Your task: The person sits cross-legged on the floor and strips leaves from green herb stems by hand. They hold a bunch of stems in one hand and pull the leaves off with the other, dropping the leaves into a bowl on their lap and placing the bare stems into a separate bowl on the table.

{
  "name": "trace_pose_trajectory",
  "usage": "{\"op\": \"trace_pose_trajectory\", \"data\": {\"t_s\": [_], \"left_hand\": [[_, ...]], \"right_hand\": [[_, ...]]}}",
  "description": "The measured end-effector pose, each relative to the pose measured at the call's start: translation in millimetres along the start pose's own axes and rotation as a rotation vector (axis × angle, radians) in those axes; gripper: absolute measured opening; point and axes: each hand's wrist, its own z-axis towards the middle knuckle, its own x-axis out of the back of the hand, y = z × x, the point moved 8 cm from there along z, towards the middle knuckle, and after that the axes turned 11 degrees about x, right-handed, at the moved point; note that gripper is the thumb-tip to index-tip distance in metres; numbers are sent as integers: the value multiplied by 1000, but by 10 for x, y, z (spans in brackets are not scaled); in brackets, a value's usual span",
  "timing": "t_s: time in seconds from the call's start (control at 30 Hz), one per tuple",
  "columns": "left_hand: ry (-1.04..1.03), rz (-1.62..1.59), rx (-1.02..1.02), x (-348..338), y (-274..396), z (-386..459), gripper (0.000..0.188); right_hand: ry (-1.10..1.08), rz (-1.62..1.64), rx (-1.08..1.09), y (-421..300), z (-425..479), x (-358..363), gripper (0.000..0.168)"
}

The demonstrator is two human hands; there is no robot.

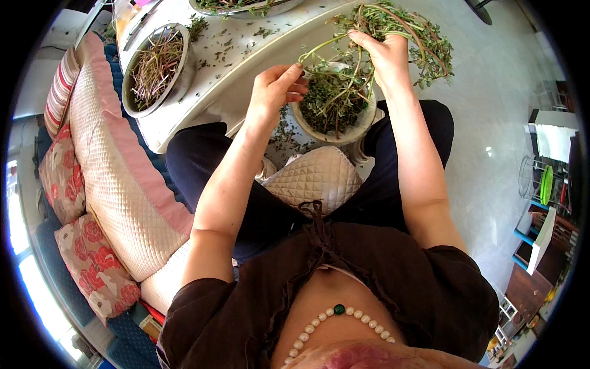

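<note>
My right hand (389, 57) grips a bunch of leafy green stems (428, 50), likely purslane, whose tops droop over to the right. With thumb and fingertips, my left hand (276, 87) pinches the end of a pale green stem (322, 44) that runs across to the bunch. Below both hands, between my knees, stands a pale round bucket (318, 134) holding leafy greens (334, 108). Some stems hang down over its contents. To the left, on the white table, a metal bowl (185, 69) holds thin, reddish-brown stems (156, 69).
A white table (216, 78) with a raised edge carries scattered leaf bits. At its far side is a metal basin (276, 10) with more greens. More leaf scraps (288, 133) lie below, beside the bucket. A quilted sofa cover (110, 161) and floral cushions (97, 267) are at left.
</note>
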Motion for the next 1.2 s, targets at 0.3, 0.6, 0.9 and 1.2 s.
{"op": "trace_pose_trajectory", "data": {"t_s": [0.3, 0.6, 0.9, 1.2], "left_hand": [[-75, -175, 75, -7, -100, 154, 9], [-403, -168, 76, -167, 45, 28, 13], [-321, -130, -95, -110, 76, 10, 17], [-451, -209, -46, -162, 153, -72, 27]], "right_hand": [[-1, -31, -17, 69, -13, 7, 18], [26, 6, -4, 30, 30, 150, 20], [52, 55, -38, 19, 52, 255, 20], [34, 58, -46, 14, 58, 228, 20]]}}
